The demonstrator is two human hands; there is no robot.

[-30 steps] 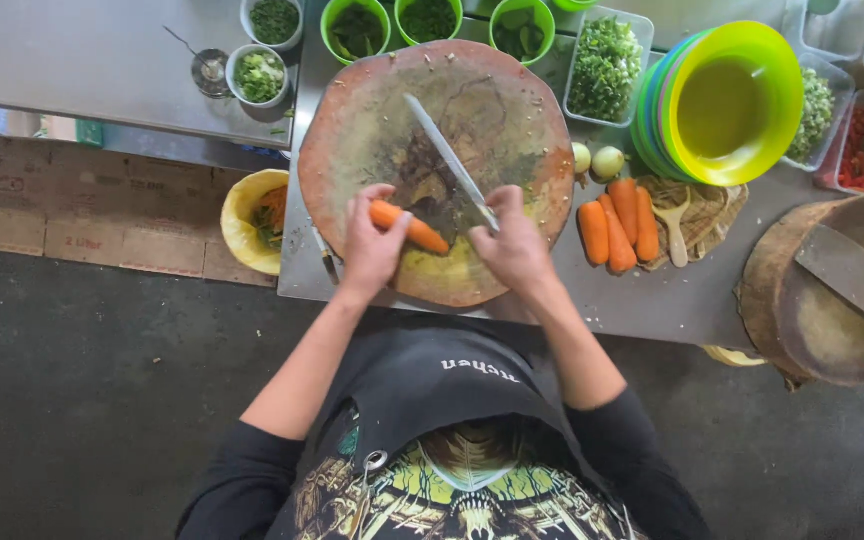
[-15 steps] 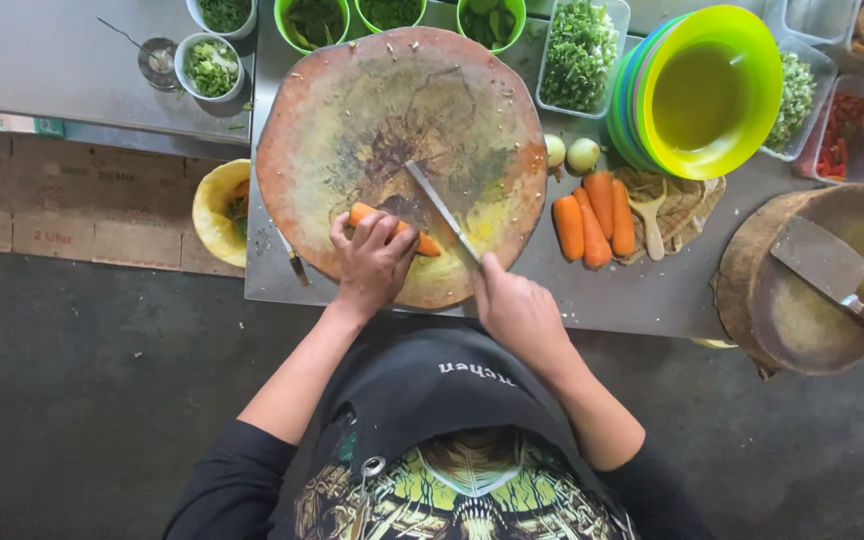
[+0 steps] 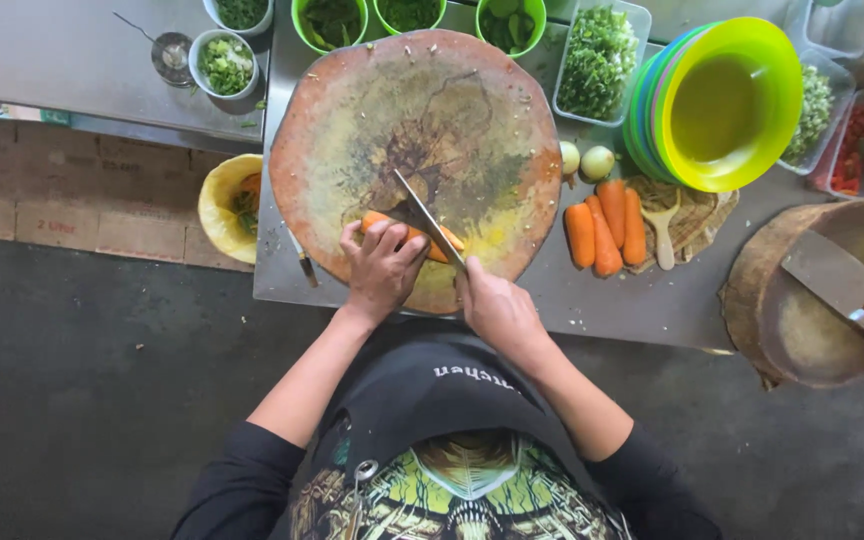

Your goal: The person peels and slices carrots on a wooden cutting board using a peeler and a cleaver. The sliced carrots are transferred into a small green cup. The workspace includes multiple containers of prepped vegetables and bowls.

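Left hand (image 3: 382, 265) clamps carrot (image 3: 380, 220) on board (image 3: 352, 120); right hand (image 3: 492, 305) grips knife (image 3: 428, 222). Carrot judged stiff, rolls; hold mid-length.

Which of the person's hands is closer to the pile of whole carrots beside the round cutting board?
Right. The right hand holds the knife nearer the carrot pile; the left hand is farther, pinning a carrot.

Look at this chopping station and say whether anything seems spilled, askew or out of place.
Mostly tidy. The round board is stained and strewn with small scraps. A few green bits lie spilled on the metal table beside the white bowl. The stack of plates is tilted, not flat.
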